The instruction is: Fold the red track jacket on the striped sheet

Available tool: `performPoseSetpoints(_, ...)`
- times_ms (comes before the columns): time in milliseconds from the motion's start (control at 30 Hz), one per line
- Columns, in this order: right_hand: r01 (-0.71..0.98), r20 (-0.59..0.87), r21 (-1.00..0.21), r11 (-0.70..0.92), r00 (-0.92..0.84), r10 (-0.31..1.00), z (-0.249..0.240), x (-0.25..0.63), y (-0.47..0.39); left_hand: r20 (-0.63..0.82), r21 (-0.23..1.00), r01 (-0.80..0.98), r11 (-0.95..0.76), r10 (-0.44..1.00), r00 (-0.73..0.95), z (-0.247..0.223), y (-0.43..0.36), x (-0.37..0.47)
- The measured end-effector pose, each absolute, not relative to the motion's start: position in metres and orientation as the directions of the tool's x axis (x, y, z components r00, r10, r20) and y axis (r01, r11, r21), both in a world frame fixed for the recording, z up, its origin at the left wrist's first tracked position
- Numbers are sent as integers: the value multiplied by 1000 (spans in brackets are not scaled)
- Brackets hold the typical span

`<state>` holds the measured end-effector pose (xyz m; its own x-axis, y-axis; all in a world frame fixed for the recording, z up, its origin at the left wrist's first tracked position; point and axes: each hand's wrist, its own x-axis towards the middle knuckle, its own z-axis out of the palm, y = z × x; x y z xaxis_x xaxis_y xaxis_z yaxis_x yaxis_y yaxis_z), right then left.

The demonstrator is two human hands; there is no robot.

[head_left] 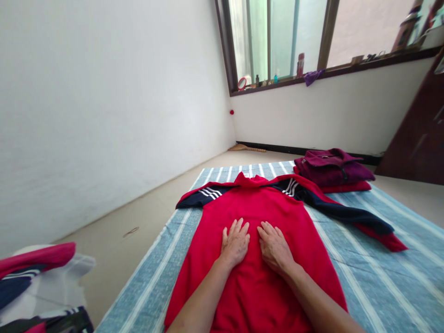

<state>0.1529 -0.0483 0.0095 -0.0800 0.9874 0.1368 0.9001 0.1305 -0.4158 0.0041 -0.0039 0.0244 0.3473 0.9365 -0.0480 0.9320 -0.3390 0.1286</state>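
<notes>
A red jacket (256, 199) with navy sleeves and white stripes lies face down or closed, I cannot tell which, on a blue striped sheet (152, 268). Its collar points away from me. The right sleeve (347, 215) stretches out across the sheet, while the left one (201, 196) reaches to the sheet's left edge. My left hand (236, 241) rests flat on the middle of the jacket, fingers spread a little. Beside it, with a small gap between, my right hand (274, 245) also lies flat on the red cloth. Neither hand grips anything.
Folded maroon and red clothes (335, 169) are stacked at the sheet's far right. More red and navy clothing (38, 259) lies at the lower left, on something white. A broom (246, 148) is on the floor by the wall. Small bottles and a mirror (242, 83) line the windowsill.
</notes>
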Motion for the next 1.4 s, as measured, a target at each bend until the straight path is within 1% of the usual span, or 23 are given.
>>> performPoseSetpoints(200,892,124,-436,121,-73,990,16,153,-50,-109,149,929,-339,928,356,31,1,3)
performPoseSetpoints(633,873,114,-472,122,-77,990,15,156,-49,-128,136,933,-333,928,350,34,1,4)
performPoseSetpoints(933,883,135,-450,131,-78,988,14,155,-49,-98,134,930,-342,930,355,32,0,4)
performPoseSetpoints(1100,899,144,-416,139,-86,986,13,153,-49,-92,129,929,-348,928,361,33,0,4)
performPoseSetpoints(1200,903,151,-393,172,-121,981,15,152,-51,-95,127,927,-352,926,365,34,0,4)
performPoseSetpoints(1400,849,196,-368,379,-328,924,20,151,-53,-104,136,928,-347,926,362,35,0,3)
